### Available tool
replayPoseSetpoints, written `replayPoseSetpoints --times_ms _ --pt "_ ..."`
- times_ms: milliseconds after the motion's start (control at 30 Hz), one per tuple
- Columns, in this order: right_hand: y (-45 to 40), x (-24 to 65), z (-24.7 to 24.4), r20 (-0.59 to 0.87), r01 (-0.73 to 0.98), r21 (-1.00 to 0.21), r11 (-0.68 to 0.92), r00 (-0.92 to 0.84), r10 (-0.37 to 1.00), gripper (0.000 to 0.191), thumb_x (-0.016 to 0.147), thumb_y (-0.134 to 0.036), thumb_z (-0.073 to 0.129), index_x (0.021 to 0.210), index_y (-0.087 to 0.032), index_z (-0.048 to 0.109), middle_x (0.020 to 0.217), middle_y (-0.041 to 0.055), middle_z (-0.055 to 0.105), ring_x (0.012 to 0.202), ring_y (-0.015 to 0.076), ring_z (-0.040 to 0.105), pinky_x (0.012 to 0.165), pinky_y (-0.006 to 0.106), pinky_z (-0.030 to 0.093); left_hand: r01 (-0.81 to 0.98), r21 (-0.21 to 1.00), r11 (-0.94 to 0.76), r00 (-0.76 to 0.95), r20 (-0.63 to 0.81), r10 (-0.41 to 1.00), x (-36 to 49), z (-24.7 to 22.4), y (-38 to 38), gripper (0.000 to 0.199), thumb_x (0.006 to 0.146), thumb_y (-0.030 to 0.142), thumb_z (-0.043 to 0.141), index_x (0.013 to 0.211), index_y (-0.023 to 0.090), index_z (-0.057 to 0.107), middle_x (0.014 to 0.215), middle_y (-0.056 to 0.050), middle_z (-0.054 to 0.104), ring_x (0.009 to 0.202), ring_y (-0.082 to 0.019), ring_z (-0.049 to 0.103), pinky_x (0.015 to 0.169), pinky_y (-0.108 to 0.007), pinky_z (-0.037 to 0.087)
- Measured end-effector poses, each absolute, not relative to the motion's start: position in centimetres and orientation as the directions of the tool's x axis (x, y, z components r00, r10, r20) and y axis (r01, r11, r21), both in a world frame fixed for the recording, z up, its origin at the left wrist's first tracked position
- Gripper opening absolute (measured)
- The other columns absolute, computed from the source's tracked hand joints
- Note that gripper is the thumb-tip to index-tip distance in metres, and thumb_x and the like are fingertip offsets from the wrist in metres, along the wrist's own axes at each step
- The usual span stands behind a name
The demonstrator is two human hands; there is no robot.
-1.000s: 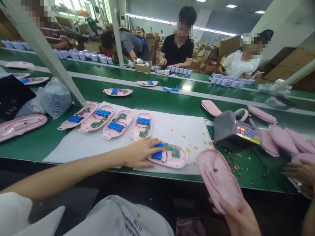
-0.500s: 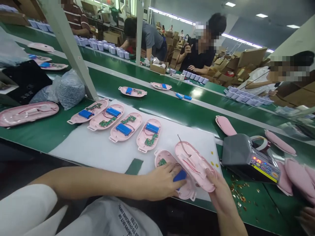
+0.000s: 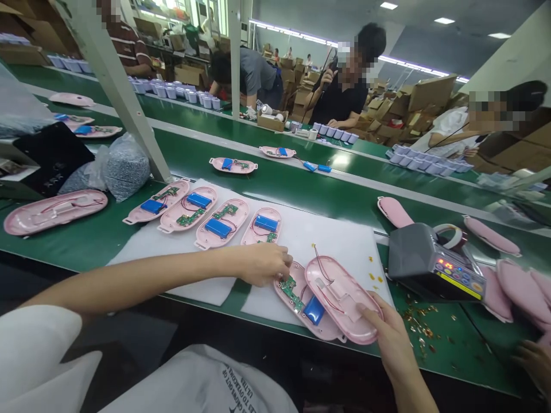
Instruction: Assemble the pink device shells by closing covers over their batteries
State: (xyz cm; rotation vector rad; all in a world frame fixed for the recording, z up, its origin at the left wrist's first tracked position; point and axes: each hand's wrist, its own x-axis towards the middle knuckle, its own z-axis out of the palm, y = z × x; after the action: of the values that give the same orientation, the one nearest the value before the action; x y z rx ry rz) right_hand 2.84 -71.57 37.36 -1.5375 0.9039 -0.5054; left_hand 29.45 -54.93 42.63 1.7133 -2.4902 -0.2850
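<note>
Left-hand fingers (image 3: 279,267) are curling downward, tips resting at the far end of the open pink shell base (image 3: 327,330), right beside its green circuit board (image 3: 290,291). Can't tell if they're grasping the board or only steadying it. Right-hand fingers (image 3: 365,312) are clenching the near-right rim of the pink shell lid (image 3: 340,269), which is lying tilted over the base's right side. Red wires (image 3: 331,304) are running across the lid's inside, and the lid is probably staying close because those wires tie it to the base. Blue battery (image 3: 314,310) is sitting in the base, just left of the lid edge. Both shell halves are lying at the near edge of the white foam sheet (image 3: 340,241), likely a soft pad against scratches. Four open shells (image 3: 217,226) are lining up to the left on it, apparently queued. Tape dispenser (image 3: 434,261) is standing right, within easy reach. A co-worker's hand (image 3: 534,358) is working at far right.
</note>
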Motion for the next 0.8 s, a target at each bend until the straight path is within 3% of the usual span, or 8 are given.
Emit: replayPoseSetpoints --times_ms 100,200,300,467,567,667,800 --pt "-71.3 2.9 37.3 -0.17 -0.281 -0.959 -0.025 0.646 -0.744 0.046 0.07 -0.05 0.075 0.1 -0.016 0.072 0.102 0.0082 0.07 0.092 0.0241 0.063 0.08 0.029 0.052 -0.876 0.097 0.472 -0.475 -0.008 -0.88 29.6 42.4 -55.4 0.017 0.089 0.01 0.058 0.079 0.02 0.068 0.086 -0.008 0.066 0.079 -0.022 0.055 0.061 -0.034 0.037" --pt "-70.9 3.2 37.4 -0.161 -0.298 -0.952 -0.07 0.681 -0.714 0.044 0.071 -0.05 0.074 0.1 -0.016 0.073 0.102 0.0089 0.07 0.098 0.027 0.062 0.082 0.031 0.051 -0.836 0.039 0.547 -0.547 -0.007 -0.837 29.7 42.0 -56.0 0.021 0.084 0.0 0.059 0.075 0.018 0.065 0.081 -0.008 0.065 0.078 -0.021 0.056 0.058 -0.033 0.035" --pt "-70.2 3.5 37.6 -0.135 -0.285 -0.954 -0.089 0.679 -0.722 0.04 0.074 -0.048 0.07 0.1 -0.017 0.073 0.101 0.0085 0.07 0.1 0.0277 0.062 0.077 0.03 0.051 -0.825 0.043 0.564 -0.562 0.039 -0.826 29.8 41.7 -56.5 0.024 0.079 -0.006 0.061 0.072 0.017 0.063 0.074 -0.008 0.064 0.074 -0.021 0.055 0.055 -0.032 0.034" --pt "-69.6 3.9 37.7 -0.107 -0.305 -0.943 -0.131 0.651 -0.752 0.037 0.074 -0.045 0.067 0.098 -0.017 0.073 0.096 0.007 0.07 0.081 0.0226 0.062 0.071 0.03 0.049 -0.756 0.06 0.652 -0.644 0.113 -0.757 30.1 41.4 -57.0 0.031 0.072 -0.009 0.067 0.058 0.016 0.057 0.066 -0.008 0.061 0.068 -0.02 0.055 0.048 -0.032 0.027" --pt "-69.6 3.8 37.6 -0.084 -0.315 -0.935 -0.162 0.641 -0.763 0.038 0.075 -0.045 0.066 0.098 -0.016 0.073 0.092 0.0069 0.07 0.084 0.024 0.062 0.071 0.03 0.049 -0.745 0.073 0.663 -0.655 0.11 -0.748 30.7 41.5 -56.9 0.025 0.076 -0.005 0.067 0.064 0.016 0.061 0.067 -0.007 0.063 0.068 -0.019 0.056 0.049 -0.031 0.029" --pt "-69.8 3.7 37.3 -0.062 -0.332 -0.922 -0.2 0.636 -0.769 0.039 0.075 -0.047 0.065 0.096 -0.016 0.073 0.093 0.0074 0.07 0.092 0.0261 0.063 0.077 0.031 0.05 -0.766 0.293 0.573 -0.547 0.172 -0.819 31.4 41.6 -56.2 0.016 0.083 0.001 0.063 0.078 0.016 0.066 0.077 -0.007 0.067 0.073 -0.017 0.06 0.059 -0.026 0.04" --pt "-70.0 3.4 36.9 -0.018 -0.357 -0.884 -0.302 0.672 -0.74 0.037 0.079 -0.047 0.062 0.099 -0.017 0.073 0.094 0.0069 0.07 0.093 0.026 0.063 0.081 0.032 0.049 -0.653 0.727 0.213 -0.146 0.154 -0.977 30.8 40.8 -54.6 0.008 0.089 0.012 0.06 0.087 0.016 0.066 0.083 -0.004 0.07 0.077 -0.015 0.063 0.07 -0.023 0.045"
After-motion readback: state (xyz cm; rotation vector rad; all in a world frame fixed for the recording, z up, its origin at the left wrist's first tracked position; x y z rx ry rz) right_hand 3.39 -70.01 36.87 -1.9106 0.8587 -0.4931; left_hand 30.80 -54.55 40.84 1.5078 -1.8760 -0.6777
